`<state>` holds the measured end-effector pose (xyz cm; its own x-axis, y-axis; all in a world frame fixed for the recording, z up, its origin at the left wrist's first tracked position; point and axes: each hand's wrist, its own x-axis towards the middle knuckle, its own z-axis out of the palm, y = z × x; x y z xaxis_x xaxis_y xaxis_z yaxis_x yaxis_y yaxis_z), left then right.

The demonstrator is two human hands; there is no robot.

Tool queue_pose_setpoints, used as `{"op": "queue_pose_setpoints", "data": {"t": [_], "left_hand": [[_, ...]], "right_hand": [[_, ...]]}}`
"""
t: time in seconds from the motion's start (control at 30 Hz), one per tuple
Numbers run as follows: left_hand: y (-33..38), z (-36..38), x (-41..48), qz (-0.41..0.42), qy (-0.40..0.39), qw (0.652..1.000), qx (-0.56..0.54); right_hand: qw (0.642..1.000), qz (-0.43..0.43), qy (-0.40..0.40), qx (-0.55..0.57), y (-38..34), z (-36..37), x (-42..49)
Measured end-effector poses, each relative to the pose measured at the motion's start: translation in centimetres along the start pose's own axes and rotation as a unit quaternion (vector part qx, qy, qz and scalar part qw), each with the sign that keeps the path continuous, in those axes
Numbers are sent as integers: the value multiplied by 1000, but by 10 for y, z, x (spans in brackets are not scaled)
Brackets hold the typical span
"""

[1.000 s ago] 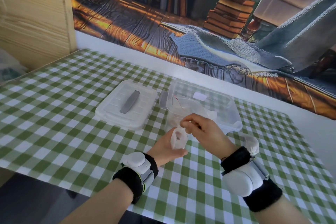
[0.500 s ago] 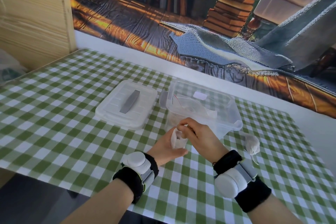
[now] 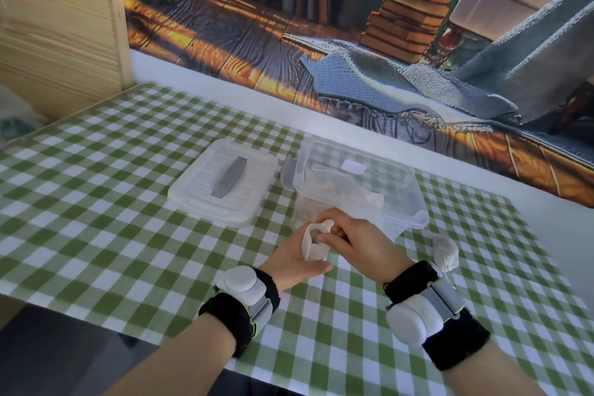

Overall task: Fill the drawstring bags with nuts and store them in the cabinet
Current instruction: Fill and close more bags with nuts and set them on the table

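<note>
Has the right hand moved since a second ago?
Yes. The right hand has slid left, away from the tied drawstring bag on the table, which its wrist partly hid before.

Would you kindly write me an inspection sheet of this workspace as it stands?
Surface: table under green checked cloth.
Job's things: drawstring bag held over the cloth; tied bag lying by the right wrist; open clear container with white fabric inside; wooden cabinet at far left.
Clutter: lid lying left of the container.
Grips: left hand holds the drawstring bag; right hand pinches its mouth.
Cables: nothing seen.
Surroundings: printed backdrop behind the table; wrist bands on both arms.
</note>
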<state>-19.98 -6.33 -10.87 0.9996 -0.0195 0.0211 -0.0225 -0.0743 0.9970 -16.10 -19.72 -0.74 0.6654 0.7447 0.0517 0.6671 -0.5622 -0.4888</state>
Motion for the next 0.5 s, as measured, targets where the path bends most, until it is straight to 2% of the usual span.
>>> {"op": "queue_pose_setpoints", "data": {"t": [0.1,0.27,0.5], "left_hand": [[2,0,-1,4,1,1000,14],[0,1,0,3,11,1000,21],[2,1,0,17,5,1000,17]], "right_hand": [[998,37,34,49,1,3,2],[987,38,79,137,3,-1,3],[987,10,53,152,3,4,3]]}}
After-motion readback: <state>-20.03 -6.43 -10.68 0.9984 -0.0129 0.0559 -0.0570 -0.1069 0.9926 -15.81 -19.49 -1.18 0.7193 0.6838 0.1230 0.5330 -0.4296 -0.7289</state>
